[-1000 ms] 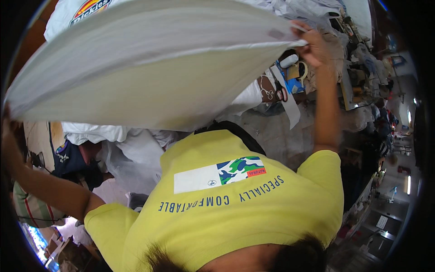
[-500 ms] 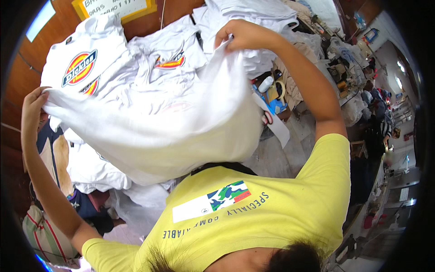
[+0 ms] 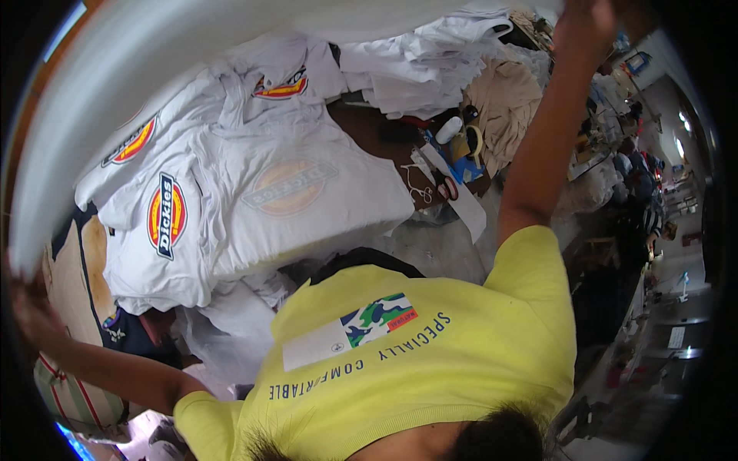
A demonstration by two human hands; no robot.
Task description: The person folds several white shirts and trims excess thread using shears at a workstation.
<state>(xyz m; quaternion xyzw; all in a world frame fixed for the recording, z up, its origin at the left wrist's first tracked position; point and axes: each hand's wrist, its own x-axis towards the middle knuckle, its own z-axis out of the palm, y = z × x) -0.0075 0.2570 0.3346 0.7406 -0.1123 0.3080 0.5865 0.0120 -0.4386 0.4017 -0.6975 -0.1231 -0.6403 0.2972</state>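
A white shirt (image 3: 146, 61), blurred by motion, is stretched in a wide arc across the top and left of the view. My left hand (image 3: 34, 311) grips one end of it low at the far left. At the upper right my raised right hand (image 3: 584, 34) is closed on the other end, its fingers partly out of view. Below the lifted cloth lies a heap of white T-shirts with red, yellow and navy prints. One printed T-shirt (image 3: 175, 211) sits at the left; a flat one (image 3: 361, 180) beside it shows its print faintly through the fabric.
Right of the heap lie scissors (image 3: 444, 183), a white bottle (image 3: 448, 131), a tape roll (image 3: 475, 144) and a white strip (image 3: 467, 215). Beige cloth (image 3: 503, 100) and more folded white shirts (image 3: 427, 58) are behind. A striped bag (image 3: 77, 403) stands lower left.
Both arms have spread wider. My right hand rose to the upper right, and my left went down and outward. The white shirt swung up off the heap, uncovering the printed T-shirts and the scissors.
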